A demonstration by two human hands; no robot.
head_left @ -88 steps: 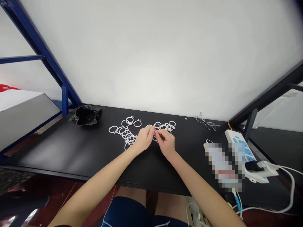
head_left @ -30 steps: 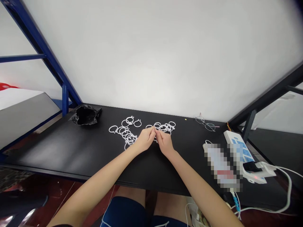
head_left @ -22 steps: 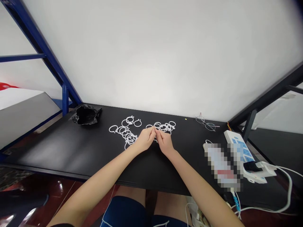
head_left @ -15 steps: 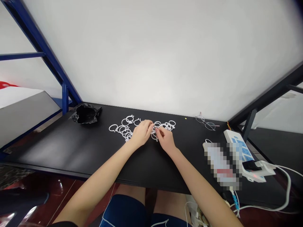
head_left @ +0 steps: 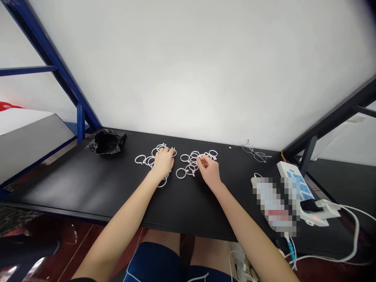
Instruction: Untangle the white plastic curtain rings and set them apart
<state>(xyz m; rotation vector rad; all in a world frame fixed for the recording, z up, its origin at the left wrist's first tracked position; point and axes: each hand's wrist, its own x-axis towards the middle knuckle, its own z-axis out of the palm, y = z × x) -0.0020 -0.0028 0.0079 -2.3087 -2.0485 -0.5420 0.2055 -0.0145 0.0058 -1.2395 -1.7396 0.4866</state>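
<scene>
Several white plastic rings with small clasp ends lie on the black table (head_left: 73, 172) in two loose clusters. Over the left cluster of rings (head_left: 141, 159), my left hand (head_left: 163, 161) is palm down, its fingers stretched onto the rings and partly covering them. It appears open; what lies under the fingertips is hidden. My right hand (head_left: 209, 169) is at the near right side of the right cluster of rings (head_left: 182, 173). Its thumb and forefinger are pinched together at the rings, and I cannot make out what is between them.
A crumpled black plastic bag (head_left: 107, 141) stands open at the back left. Eyeglasses (head_left: 260, 156) lie at the back right. Nearer on that side are a blurred phone (head_left: 273, 203) on a cable and a white power strip (head_left: 296, 178). A white wall (head_left: 188, 78) rises behind the table.
My left hand has moved left, away from my right hand, onto the left cluster. Rings it covered between the clusters now show. My right hand has barely shifted.
</scene>
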